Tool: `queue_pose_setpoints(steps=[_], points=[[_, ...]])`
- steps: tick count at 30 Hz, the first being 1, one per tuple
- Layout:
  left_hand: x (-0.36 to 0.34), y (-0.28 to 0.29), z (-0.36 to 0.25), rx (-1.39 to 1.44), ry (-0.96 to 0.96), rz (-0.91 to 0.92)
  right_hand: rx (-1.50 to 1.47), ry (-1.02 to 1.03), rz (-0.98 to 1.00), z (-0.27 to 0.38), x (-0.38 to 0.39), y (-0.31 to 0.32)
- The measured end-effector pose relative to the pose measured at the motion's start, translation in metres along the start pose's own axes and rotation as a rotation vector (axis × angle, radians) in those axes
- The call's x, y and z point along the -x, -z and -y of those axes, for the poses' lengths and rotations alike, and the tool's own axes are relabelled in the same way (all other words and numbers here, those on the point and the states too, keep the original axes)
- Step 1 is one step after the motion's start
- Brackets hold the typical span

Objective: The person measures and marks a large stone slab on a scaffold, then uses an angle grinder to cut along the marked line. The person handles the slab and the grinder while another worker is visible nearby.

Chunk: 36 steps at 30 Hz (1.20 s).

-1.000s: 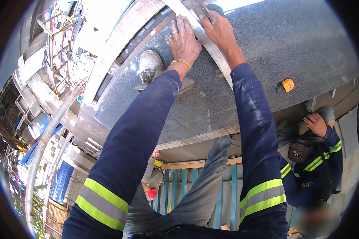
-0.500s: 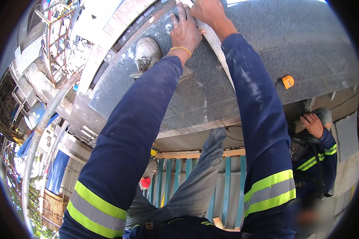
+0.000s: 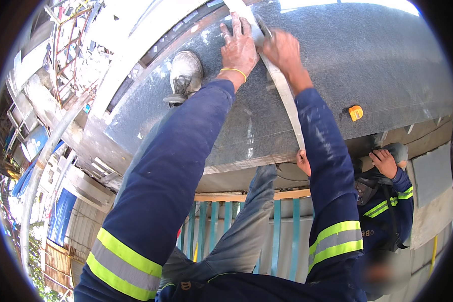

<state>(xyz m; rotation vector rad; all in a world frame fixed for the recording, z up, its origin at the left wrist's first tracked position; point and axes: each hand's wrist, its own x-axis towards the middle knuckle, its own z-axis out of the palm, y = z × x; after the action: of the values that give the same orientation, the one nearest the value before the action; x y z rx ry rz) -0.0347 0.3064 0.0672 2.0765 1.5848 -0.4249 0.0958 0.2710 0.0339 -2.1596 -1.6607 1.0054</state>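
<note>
A long pale straight strip (image 3: 285, 95) lies across a large dark grey sheet (image 3: 367, 60), running from the far edge to the near edge. My left hand (image 3: 240, 48) rests flat on the sheet along the strip's left side, fingers spread and holding nothing. Just right of the strip, my right hand (image 3: 285, 53) is closed around a thin dark tool (image 3: 263, 27) whose exact kind I cannot make out. At the strip's near end, another person's hand (image 3: 303, 162) touches the edge, partly hidden by my right sleeve.
A yellow tape measure (image 3: 356, 113) lies on the sheet at the right. My dusty shoe (image 3: 186, 73) stands on its left part. A co-worker (image 3: 387, 201) in a dark reflective jacket is at the lower right. A curved grey pipe (image 3: 40, 166) rises at the left.
My right hand has come nearer along the strip, and the thin tool now shows. My left hand has shifted slightly nearer. Another person's hand has appeared at the strip's near end.
</note>
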Motion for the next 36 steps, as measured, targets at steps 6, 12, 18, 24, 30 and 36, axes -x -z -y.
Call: queue_pose_setpoints(steps=[6,12,18,24,30,36], points=[[0.000,0.010,-0.008,0.079,-0.003,0.012,0.047,-0.007,-0.067,0.030,-0.087,-0.004],[0.000,0.001,0.010,0.037,-0.032,-0.040,-0.009,0.012,-0.007,0.010,-0.011,-0.004],[0.001,0.007,0.002,0.036,-0.007,-0.028,-0.157,0.020,-0.177,-0.009,0.022,-0.019],[0.004,0.006,0.000,0.146,0.000,0.020,0.047,0.068,-0.048,0.050,-0.111,-0.007],[-0.007,-0.011,0.015,0.022,-0.033,-0.130,-0.100,0.251,-0.333,0.015,-0.053,-0.031],[0.000,-0.005,0.001,0.080,-0.023,-0.050,-0.119,0.069,-0.139,-0.102,0.189,-0.031]])
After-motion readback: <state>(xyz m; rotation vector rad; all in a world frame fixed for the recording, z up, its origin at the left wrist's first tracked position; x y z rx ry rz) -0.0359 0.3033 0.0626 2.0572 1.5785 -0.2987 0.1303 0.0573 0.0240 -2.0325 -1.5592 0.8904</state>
